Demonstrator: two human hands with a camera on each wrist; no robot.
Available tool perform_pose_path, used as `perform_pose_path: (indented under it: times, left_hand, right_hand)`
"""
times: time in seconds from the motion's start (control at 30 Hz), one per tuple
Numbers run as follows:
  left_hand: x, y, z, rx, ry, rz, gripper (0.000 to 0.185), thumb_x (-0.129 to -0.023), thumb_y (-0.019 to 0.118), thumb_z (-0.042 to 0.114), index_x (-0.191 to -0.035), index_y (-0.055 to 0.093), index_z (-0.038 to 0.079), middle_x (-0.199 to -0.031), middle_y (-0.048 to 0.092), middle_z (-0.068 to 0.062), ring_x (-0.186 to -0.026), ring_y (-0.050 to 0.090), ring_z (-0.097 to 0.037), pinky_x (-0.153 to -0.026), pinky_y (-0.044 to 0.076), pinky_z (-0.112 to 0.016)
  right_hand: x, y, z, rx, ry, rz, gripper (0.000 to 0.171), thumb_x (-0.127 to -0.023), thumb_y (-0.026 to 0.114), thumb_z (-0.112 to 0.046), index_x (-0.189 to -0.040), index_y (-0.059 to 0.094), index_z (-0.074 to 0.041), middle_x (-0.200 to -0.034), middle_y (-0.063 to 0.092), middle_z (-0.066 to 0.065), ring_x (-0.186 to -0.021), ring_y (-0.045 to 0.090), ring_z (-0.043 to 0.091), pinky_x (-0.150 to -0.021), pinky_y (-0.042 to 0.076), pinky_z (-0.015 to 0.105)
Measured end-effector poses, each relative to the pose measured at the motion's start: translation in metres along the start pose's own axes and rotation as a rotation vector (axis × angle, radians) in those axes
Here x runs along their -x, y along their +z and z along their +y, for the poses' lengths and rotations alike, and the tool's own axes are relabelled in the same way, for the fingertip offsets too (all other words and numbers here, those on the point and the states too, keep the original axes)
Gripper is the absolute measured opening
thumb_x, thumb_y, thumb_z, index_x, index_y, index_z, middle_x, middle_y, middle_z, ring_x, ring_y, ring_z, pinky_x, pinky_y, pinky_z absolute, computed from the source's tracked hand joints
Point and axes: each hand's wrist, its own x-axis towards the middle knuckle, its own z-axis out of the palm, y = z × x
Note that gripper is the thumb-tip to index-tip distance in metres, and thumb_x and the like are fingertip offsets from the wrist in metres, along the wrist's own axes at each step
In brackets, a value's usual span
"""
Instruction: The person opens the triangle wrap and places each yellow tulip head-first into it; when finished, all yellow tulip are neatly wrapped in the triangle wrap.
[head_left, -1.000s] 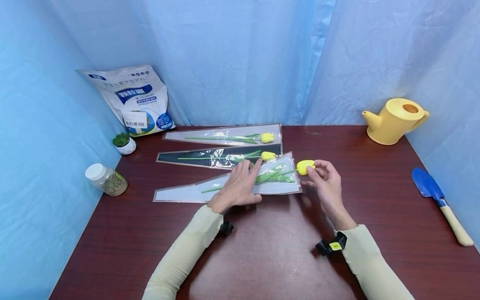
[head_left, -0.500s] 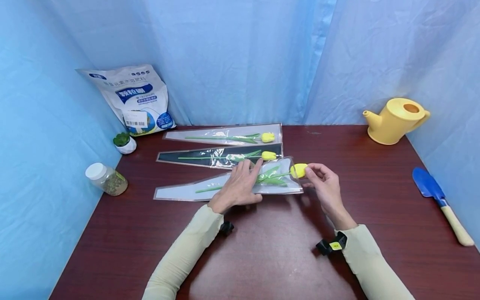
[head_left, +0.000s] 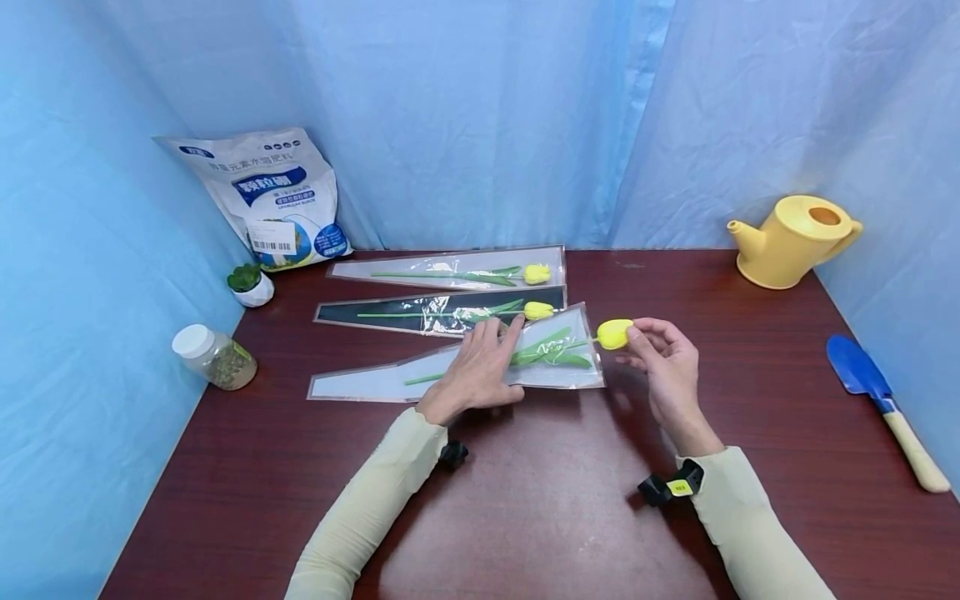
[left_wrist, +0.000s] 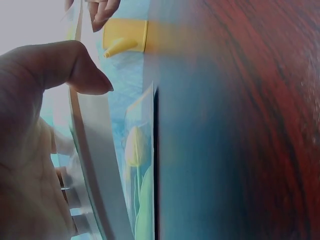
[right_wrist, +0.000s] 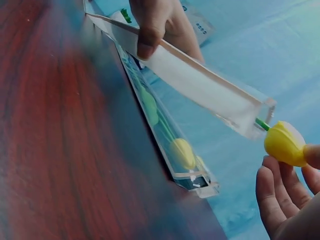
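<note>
Head view: right hand (head_left: 667, 367) pinches the yellow tulip bloom (head_left: 613, 333) just right of the clear sleeve's (head_left: 390, 383) open mouth at frame centre; its stem runs leftward inside, under the flat, straight-fingered left hand (head_left: 476, 375).

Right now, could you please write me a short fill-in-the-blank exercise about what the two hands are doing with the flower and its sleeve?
1. The right hand pinches the ____ head of the tulip.
2. The left hand rests flat on the clear ____.
3. The tulip head lies ____ the sleeve's open end.
4. Behind it lie ____ more sleeved tulips.

Missing words: yellow; sleeve; outside; two
</note>
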Motion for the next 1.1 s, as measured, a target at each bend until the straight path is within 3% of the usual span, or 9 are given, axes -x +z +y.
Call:
perform_pose_path:
  times: [0.2, 0.43, 0.7, 0.77, 0.9, 1.03, 1.1]
  left_hand:
    - [0.0, 0.0, -0.001, 0.007, 0.0, -0.003, 0.11, -0.072, 0.08, 0.036, -0.16, 0.02, 0.008, -0.115, 0.043, -0.01, -0.101, 0.038, -0.023, -0.087, 0.038, -0.034]
    - [0.0, -0.001, 0.0, 0.014, 0.005, -0.001, 0.109, -0.072, 0.079, 0.035, -0.16, 0.019, 0.01, -0.116, 0.042, -0.009, -0.101, 0.037, -0.023, -0.085, 0.036, -0.033]
    - [0.0, -0.002, 0.001, 0.024, 0.013, 0.008, 0.108, -0.072, 0.079, 0.035, -0.159, 0.02, 0.01, -0.118, 0.043, -0.01, -0.104, 0.039, -0.023, -0.087, 0.038, -0.033]
    - [0.0, -0.002, 0.001, 0.019, 0.014, 0.009, 0.108, -0.072, 0.078, 0.035, -0.16, 0.019, 0.011, -0.118, 0.043, -0.01, -0.103, 0.039, -0.023, -0.086, 0.037, -0.033]
    - [0.0, -0.003, 0.001, 0.006, 0.009, 0.012, 0.108, -0.073, 0.078, 0.036, -0.16, 0.019, 0.011, -0.12, 0.044, -0.01, -0.105, 0.04, -0.024, -0.086, 0.038, -0.035]
    - [0.0, -0.003, 0.001, 0.004, 0.001, 0.013, 0.108, -0.073, 0.078, 0.036, -0.16, 0.019, 0.01, -0.122, 0.045, -0.011, -0.108, 0.041, -0.024, -0.087, 0.039, -0.036]
    - [0.0, -0.003, 0.0, 0.006, -0.002, 0.012, 0.108, -0.073, 0.078, 0.036, -0.16, 0.019, 0.01, -0.123, 0.045, -0.011, -0.109, 0.042, -0.025, -0.087, 0.038, -0.036]
  right_hand:
    - [-0.002, -0.002, -0.002, 0.028, -0.023, 0.026, 0.006, -0.094, 0.068, -0.008, -0.098, 0.066, -0.012, -0.082, 0.073, -0.007, -0.064, 0.07, 0.008, -0.058, 0.058, 0.02]
    - [0.0, 0.001, 0.003, 0.068, -0.047, -0.07, 0.011, -0.094, 0.067, -0.005, -0.103, 0.062, -0.006, -0.08, 0.073, -0.009, -0.061, 0.07, 0.008, -0.057, 0.058, 0.02]
    - [0.002, 0.002, 0.008, 0.195, -0.067, -0.115, 0.008, -0.093, 0.068, -0.007, -0.098, 0.063, -0.011, -0.084, 0.071, -0.013, -0.069, 0.068, 0.003, -0.061, 0.059, 0.02]
    - [0.003, 0.004, 0.009, 0.233, -0.062, -0.129, 0.007, -0.095, 0.067, -0.011, -0.1, 0.064, -0.008, -0.084, 0.071, -0.014, -0.073, 0.068, 0.002, -0.062, 0.059, 0.02]
    - [0.005, 0.006, 0.012, 0.304, -0.062, -0.177, 0.026, -0.099, 0.062, -0.019, -0.11, 0.065, 0.005, -0.091, 0.07, -0.018, -0.081, 0.067, -0.001, -0.067, 0.058, 0.018]
    - [0.006, 0.009, 0.016, 0.379, -0.102, -0.216, 0.036, -0.102, 0.057, -0.02, -0.113, 0.064, 0.013, -0.105, 0.065, -0.02, -0.09, 0.062, -0.002, -0.073, 0.054, 0.014]
    - [0.007, 0.01, 0.018, 0.412, -0.123, -0.228, 0.037, -0.103, 0.056, -0.02, -0.112, 0.065, 0.014, -0.113, 0.063, -0.015, -0.096, 0.06, -0.004, -0.076, 0.051, 0.011]
